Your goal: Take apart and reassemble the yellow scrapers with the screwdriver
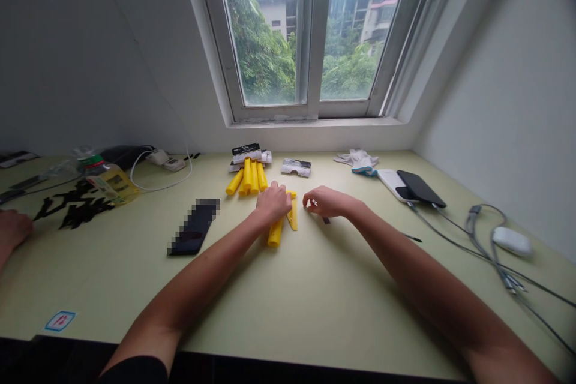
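Observation:
My left hand (273, 203) is closed around a yellow plastic handle (275, 234), its round end pointing toward me. Right beside it, a flat yellow plastic piece (293, 216) with a tapered end reaches out from under my fingers; whether it joins the handle is hidden. My right hand (327, 201) hovers low over the table a little to the right, fingers curled inward. What its fingertips pinch, if anything, is too small to make out. Below that hand lies a small dark piece (326, 220), partly covered.
Behind stand several yellow handles (252, 177) with black-and-white cards (246, 153); another card (296, 167) lies apart. A phone (194, 228) is left. Gloves (359, 160), a power bank (396, 185) and cables (483, 240) lie right. Another person's hand (15, 231) rests near black strips (87, 207) and a bottle (112, 180).

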A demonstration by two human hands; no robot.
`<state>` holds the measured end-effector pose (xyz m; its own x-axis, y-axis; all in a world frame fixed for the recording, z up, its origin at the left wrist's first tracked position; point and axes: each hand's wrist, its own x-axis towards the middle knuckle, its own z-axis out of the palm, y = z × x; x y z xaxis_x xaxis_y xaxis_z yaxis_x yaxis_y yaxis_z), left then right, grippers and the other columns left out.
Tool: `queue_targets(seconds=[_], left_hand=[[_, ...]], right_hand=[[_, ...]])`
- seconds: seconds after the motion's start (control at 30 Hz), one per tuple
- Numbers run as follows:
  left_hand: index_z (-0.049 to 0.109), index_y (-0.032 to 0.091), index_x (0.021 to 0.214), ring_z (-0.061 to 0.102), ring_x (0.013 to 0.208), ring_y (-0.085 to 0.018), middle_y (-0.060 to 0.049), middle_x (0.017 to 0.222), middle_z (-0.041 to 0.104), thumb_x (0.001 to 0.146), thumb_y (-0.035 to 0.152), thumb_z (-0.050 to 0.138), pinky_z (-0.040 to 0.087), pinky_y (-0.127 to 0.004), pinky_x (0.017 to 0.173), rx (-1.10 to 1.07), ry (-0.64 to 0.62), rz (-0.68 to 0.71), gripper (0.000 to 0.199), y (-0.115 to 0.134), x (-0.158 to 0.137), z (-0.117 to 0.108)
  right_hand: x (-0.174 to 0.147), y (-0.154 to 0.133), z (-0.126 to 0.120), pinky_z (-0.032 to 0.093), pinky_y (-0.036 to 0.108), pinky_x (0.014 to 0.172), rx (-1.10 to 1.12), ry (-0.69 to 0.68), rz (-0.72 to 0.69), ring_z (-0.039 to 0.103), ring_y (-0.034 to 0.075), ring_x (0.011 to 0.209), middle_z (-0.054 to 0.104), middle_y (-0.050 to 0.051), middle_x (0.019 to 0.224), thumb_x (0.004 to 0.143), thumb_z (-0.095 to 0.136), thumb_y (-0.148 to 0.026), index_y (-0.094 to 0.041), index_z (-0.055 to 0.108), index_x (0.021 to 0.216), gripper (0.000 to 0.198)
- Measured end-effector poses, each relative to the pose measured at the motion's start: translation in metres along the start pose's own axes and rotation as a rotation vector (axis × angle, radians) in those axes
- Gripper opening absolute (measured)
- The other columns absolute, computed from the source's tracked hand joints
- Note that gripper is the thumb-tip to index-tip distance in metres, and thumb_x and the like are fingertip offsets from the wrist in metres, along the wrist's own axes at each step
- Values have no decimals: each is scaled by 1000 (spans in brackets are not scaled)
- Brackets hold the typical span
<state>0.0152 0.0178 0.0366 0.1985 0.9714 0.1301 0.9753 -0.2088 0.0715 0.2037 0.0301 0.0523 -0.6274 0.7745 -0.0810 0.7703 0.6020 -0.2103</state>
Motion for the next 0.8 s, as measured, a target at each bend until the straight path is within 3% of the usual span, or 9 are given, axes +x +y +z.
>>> queue_targets(seconds=[0.13, 0.23, 0.43, 0.63, 0.8], left_hand=[[63, 23, 113, 53, 116, -25, -10, 120, 59, 92, 22, 41, 43, -40, 95, 48, 161, 200, 30, -20, 1, -6], [64, 23, 111, 44, 127, -25, -8, 128, 59, 86, 13, 46, 31, -48, 108, 105, 152, 301, 33, -43, 6, -4], [69, 19, 94, 51, 118, -24, -11, 110, 66, 89, 16, 45, 34, -43, 106, 109, 115, 293, 24, -73, 9, 2], [66, 19, 112, 51, 121, -23, -10, 121, 62, 93, 19, 41, 38, -39, 107, 51, 172, 292, 31, -75, -3, -3], [56, 22, 133, 46, 131, -23, -9, 141, 52, 96, 36, 43, 37, -40, 112, -178, 129, 576, 41, -64, -38, -3]], right_hand=[[0, -2, -2, 46, 29, 76, -5, 21, -8, 66, 21, 86, 73, 7, 95, 83, 58, -21, -21, 71, 103, 24], [-1, -7, -5, 46, 29, 77, -8, 19, -26, 65, 21, 86, 72, 7, 96, 83, 58, -21, -21, 71, 104, 24], [-2, -12, -7, 47, 30, 76, -4, 17, -45, 64, 21, 88, 70, 8, 102, 84, 60, -25, -22, 70, 108, 26], [-4, -7, -4, 49, 34, 85, 7, 53, -78, 65, 24, 99, 68, 11, 113, 84, 60, -24, -21, 69, 115, 32], [-3, -17, 2, 41, 32, 102, 32, 71, -204, 59, 22, 116, 61, 7, 132, 86, 54, -20, -22, 66, 122, 39]])
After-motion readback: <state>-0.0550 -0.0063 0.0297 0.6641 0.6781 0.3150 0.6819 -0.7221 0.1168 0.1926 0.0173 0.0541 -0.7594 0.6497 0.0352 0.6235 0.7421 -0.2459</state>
